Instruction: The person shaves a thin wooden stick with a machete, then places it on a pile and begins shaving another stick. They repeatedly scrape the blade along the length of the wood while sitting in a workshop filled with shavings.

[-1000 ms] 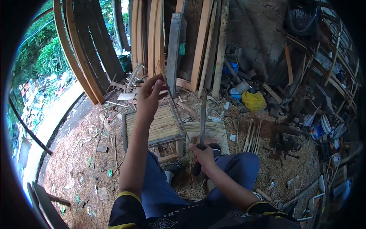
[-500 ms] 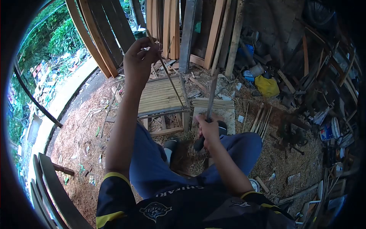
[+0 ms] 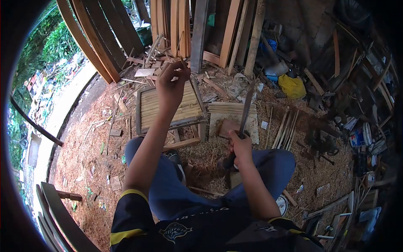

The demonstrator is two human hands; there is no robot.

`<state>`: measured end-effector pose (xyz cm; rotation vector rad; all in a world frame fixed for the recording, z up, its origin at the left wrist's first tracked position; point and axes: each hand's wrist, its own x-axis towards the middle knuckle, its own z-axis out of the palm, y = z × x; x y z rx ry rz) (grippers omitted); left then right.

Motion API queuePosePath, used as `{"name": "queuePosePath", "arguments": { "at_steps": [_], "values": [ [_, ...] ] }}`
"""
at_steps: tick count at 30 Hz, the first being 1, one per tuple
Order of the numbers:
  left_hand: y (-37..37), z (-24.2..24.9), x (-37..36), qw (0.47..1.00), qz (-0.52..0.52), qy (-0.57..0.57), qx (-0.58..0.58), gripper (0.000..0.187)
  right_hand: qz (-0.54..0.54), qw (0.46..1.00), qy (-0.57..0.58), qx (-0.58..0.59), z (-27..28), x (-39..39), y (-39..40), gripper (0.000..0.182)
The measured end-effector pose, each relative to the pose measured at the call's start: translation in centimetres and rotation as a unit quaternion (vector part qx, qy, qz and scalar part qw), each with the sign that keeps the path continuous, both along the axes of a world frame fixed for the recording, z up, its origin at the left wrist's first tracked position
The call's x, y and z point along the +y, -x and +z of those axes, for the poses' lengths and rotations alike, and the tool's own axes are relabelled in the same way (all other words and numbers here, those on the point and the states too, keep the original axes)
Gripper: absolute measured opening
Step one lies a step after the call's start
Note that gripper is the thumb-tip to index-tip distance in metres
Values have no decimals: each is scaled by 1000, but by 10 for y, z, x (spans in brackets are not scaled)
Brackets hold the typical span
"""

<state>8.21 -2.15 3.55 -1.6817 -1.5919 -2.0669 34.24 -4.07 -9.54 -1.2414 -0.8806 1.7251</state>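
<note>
My left hand (image 3: 170,86) is raised over a low wooden frame topped with bamboo slats (image 3: 151,107). Its fingers pinch a thin bamboo strip (image 3: 183,64), seen nearly end-on, so most of its length is hard to make out. Wrapped around the dark handle of a machete (image 3: 247,105), my right hand (image 3: 241,148) rests between my knees with the blade pointing up and away. Beyond that hand, a row of thin bamboo strips (image 3: 231,108) lies across a pale board (image 3: 252,126).
More strips (image 3: 287,130) lie on the shavings-covered ground to the right. Tall planks (image 3: 200,38) lean at the back. A yellow bag (image 3: 291,86) sits amid clutter at the right. Curved boards (image 3: 58,214) stand near my left, and a concrete edge (image 3: 75,90) runs along the left.
My left hand has moved right and slightly down, and the strip has swung from slanting across the frame to nearly end-on. My right hand and the machete have shifted a little right. The view has shifted slightly.
</note>
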Motion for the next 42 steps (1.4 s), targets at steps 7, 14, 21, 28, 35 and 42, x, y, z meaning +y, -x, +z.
{"name": "queuePosePath", "arguments": {
  "at_steps": [7,14,21,28,35,42],
  "values": [
    [23,-20,22,999,-13,24,-19,16,-2,1000,9,-28,-9,14,26,24],
    [35,-16,25,996,-40,70,-35,15,3,999,28,-31,-5,21,49,25],
    [45,-15,27,995,-49,68,-47,14,28,997,28,-63,1,33,68,21],
    [51,-16,19,995,-52,77,-37,9,113,991,-45,-53,14,38,93,39],
    [56,-15,9,986,-105,79,-100,10,208,969,-127,-36,51,31,129,55],
    [50,-6,-4,984,-107,105,-95,11,237,959,-153,-39,94,26,146,53]
  ]
}}
